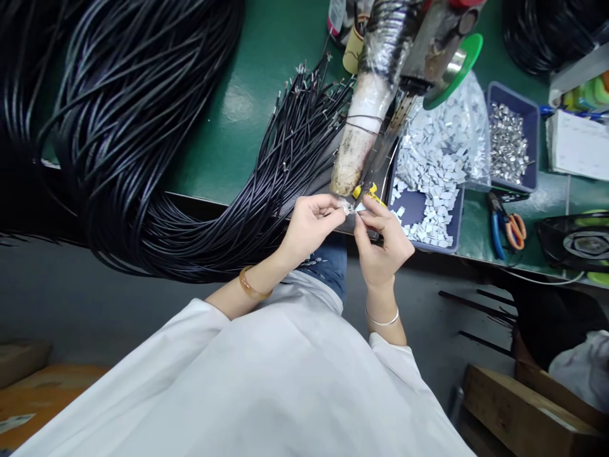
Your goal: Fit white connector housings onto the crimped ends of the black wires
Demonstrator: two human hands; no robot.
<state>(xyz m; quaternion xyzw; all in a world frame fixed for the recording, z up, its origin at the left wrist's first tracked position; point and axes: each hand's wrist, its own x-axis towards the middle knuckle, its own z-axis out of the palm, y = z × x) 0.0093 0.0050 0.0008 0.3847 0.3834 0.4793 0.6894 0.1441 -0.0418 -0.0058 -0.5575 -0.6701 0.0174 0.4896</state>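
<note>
My left hand (311, 225) is closed in a pinch between thumb and forefinger. At its fingertips is a small silvery metal piece (349, 209), too small to tell its kind. My right hand (384, 241) pinches a small pale flat piece (360, 207) right beside it, and the fingertips of both hands nearly meet. Just above them is the wrapped, stained lower end of a machine (347, 168) with yellow parts (375, 192) near it. Black cables (285, 168) with stripped ends lie left of the machine.
A blue tray (460, 219) of pale flat pieces stands right of my hands, a plastic bag (476, 133) over it. Behind is a bin (533, 149) of metal parts. Pliers (504, 228) lie near the green table's (228, 120) front edge. A thick cable bundle (137, 95) hangs over the left edge.
</note>
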